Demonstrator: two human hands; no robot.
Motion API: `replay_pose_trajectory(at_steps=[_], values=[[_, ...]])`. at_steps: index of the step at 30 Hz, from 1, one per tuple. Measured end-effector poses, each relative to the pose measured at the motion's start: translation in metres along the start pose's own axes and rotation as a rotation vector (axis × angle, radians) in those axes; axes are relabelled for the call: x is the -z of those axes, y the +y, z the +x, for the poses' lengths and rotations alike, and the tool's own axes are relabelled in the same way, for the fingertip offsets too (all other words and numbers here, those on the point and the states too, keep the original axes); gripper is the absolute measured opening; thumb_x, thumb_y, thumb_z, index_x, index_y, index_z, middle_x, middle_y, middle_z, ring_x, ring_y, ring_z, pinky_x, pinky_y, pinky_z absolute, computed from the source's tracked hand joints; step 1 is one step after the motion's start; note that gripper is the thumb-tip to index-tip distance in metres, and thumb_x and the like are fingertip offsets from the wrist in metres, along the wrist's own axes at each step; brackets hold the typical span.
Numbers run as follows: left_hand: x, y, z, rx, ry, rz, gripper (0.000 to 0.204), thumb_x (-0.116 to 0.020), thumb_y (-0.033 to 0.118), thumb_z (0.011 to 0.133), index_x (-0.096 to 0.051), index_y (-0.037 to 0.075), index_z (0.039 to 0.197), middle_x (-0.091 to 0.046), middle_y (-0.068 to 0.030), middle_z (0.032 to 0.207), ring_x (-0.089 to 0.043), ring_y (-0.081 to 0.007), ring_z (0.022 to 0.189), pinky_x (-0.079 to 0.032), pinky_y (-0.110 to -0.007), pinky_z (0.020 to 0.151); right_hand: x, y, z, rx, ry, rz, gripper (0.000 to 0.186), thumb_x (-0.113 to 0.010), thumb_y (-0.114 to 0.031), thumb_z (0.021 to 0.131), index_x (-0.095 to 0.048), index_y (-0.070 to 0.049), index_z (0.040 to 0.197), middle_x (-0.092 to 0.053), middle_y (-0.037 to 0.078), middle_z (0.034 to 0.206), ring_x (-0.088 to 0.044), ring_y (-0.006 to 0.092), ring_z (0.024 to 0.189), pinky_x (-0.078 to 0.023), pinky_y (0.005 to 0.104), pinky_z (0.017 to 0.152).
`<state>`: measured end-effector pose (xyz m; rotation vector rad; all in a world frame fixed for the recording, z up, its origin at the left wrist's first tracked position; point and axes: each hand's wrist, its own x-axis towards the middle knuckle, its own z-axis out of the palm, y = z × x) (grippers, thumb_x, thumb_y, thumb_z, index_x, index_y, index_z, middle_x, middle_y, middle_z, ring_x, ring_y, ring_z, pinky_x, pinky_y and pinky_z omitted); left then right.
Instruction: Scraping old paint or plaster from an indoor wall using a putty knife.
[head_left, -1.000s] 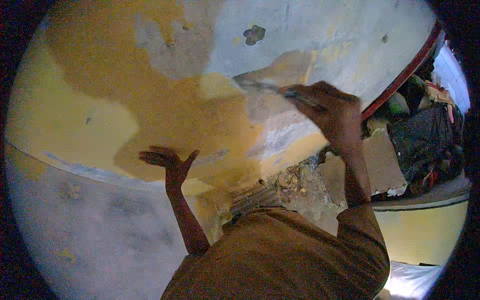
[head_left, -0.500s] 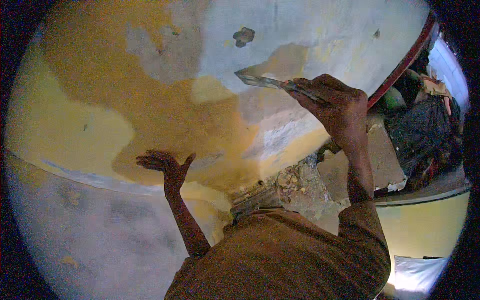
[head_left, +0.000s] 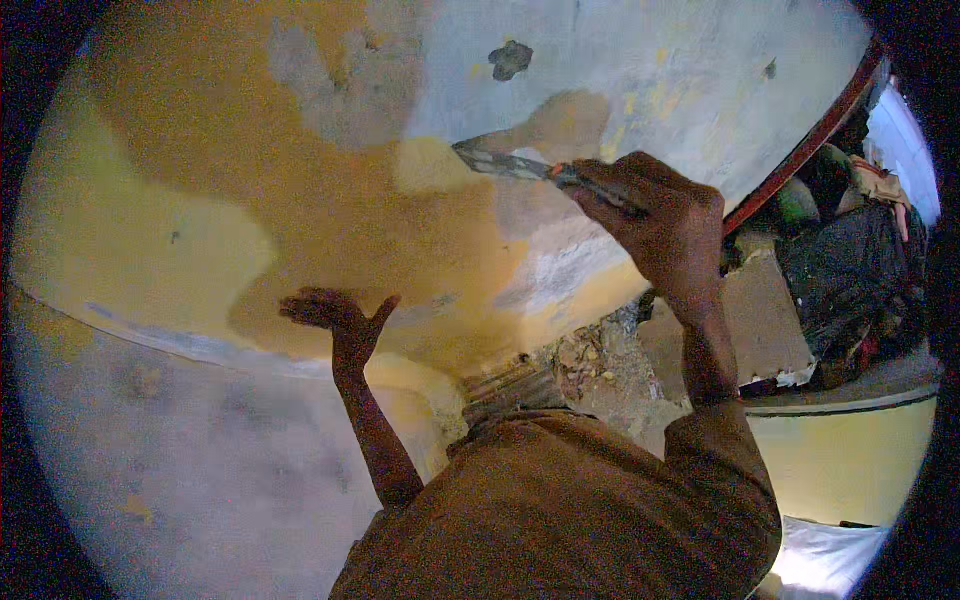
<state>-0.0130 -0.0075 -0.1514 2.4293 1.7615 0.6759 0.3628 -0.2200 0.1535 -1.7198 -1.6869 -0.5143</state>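
Note:
A trowel with a pointed, smeared blade and dark handle is gripped in my right hand, fingers closed round the handle. Its blade lies at the painted wall, beside a pale yellow patch; whether it touches, I cannot tell. My left hand is open, lower on the same wall, fingers stretched to the left and thumb apart. It holds nothing. Grey filler, yellow paint and bare grey areas cover the surface. A dark, irregular hole shows above the trowel.
A dark red edge bounds the wall at the right. Beyond it lie black plastic bags and a brown board. Rubble sits at the wall's foot. White sheeting shows at the lower right.
My right hand and the trowel have shifted left and slightly down along the wall. The left hand stays open in nearly the same place. The view has turned a little.

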Motion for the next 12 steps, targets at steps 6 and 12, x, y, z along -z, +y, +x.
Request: replay_pose_trajectory(at_steps=[6,12], values=[[-0.019,-0.013,0.003,-0.066,0.053,0.159,0.158,-0.068,0.087,0.073,0.019,-0.019,0.151,0.030,-0.0575,0.144,0.028,-0.0716,0.138,0.011,-0.084,0.107,-0.003,0.012,0.000,0.059,0.079,0.015,0.025,-0.085,-0.016,0.083,-0.082,-0.015,0.108,-0.075,0.006,0.086,-0.071,0.0195,0.067,-0.057,0.0314,0.061],[0.016,0.020,-0.005,-0.076,0.258,0.097,0.155,-0.069,0.086,0.074,0.018,-0.015,0.154,0.029,-0.0556,0.146,0.029,-0.0692,0.139,0.013,-0.083,0.107,0.001,-0.007,0.009,-0.056,-0.158,-0.026,0.024,-0.080,-0.021,0.090,-0.081,-0.018,0.114,-0.078,0.007,0.099,-0.075,0.0184,0.078,-0.062,0.0291,0.072]])
